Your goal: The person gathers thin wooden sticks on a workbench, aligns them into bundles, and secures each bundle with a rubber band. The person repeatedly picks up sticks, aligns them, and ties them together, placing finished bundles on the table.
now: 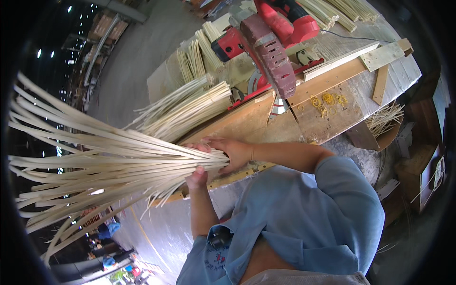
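Both my hands grip one end of a thick bundle of long pale split-cane strips (109,161), which fans out wide to the left. My right hand (236,152) wraps over the gathered end from the right. My left hand (197,179) closes on the same end from below, thumb up. The two hands nearly touch. The bundle's end hovers at the near edge of a wooden workbench (251,121).
A second bundle of strips (190,109) lies on the bench beside a red mitre saw (270,42). Several yellow rubber bands (327,102) lie to the right of the saw, below a wooden fence rail (342,61). More strip bundles (332,12) lie at the back. A box of offcuts (387,118) stands at the bench's right.
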Action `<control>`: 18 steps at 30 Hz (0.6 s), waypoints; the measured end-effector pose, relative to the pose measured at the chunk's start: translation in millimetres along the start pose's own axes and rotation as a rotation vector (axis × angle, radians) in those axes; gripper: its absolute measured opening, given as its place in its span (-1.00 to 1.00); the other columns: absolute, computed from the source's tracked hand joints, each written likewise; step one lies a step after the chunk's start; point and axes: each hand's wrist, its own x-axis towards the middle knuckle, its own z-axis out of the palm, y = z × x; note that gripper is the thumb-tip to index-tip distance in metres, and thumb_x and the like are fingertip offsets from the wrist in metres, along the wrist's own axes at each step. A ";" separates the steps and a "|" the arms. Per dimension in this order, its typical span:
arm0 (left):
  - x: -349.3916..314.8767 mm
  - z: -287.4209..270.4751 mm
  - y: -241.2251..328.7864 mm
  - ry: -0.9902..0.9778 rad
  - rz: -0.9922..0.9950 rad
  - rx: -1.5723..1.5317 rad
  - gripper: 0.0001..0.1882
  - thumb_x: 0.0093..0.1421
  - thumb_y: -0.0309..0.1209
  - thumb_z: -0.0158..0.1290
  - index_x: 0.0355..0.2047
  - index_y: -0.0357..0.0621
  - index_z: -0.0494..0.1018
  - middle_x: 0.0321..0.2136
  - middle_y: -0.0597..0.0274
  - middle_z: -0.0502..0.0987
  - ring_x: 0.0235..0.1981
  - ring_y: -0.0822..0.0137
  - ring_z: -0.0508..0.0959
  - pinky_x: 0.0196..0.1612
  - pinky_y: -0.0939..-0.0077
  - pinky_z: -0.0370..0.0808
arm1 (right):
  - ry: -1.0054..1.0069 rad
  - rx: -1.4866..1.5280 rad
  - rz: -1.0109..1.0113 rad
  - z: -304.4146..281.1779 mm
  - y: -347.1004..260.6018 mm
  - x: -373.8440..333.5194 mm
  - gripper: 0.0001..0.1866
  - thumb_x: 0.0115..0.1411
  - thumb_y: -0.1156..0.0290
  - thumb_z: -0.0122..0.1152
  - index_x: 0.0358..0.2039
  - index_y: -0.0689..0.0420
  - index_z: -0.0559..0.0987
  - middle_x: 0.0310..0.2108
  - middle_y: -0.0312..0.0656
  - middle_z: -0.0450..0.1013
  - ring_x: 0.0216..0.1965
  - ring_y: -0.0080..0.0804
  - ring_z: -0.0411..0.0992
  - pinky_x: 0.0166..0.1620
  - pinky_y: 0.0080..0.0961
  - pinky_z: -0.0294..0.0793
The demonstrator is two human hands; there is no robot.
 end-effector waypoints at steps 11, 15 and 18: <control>8.8 39.5 2.6 0.171 0.050 -0.302 -0.22 0.00 -0.03 0.37 0.16 0.02 0.29 -0.15 0.17 0.39 -0.16 0.19 0.44 -0.01 0.19 0.40 | -0.533 0.093 0.420 -64.3 -45.2 13.4 -0.16 -0.14 0.05 0.56 0.09 0.23 0.43 -0.09 0.08 0.53 -0.04 -0.04 0.53 0.07 -0.23 0.49; 3.3 42.7 -15.8 0.310 0.079 -0.425 -0.22 -0.01 -0.03 0.37 0.14 -0.03 0.29 -0.13 0.14 0.40 -0.17 0.18 0.46 -0.01 0.16 0.43 | -0.566 0.161 0.444 -75.6 -43.7 12.0 -0.18 -0.12 0.10 0.55 0.10 0.24 0.44 -0.08 0.08 0.53 -0.03 -0.04 0.51 0.08 -0.25 0.46; -4.3 31.9 -37.7 0.391 0.073 -0.529 -0.25 0.02 0.04 0.35 0.12 -0.01 0.33 -0.13 0.14 0.44 -0.13 0.15 0.48 0.02 0.18 0.42 | -0.584 0.191 0.487 -76.7 -45.3 11.9 -0.18 -0.10 0.13 0.54 0.15 0.21 0.43 -0.03 0.06 0.53 0.01 -0.09 0.51 0.11 -0.27 0.45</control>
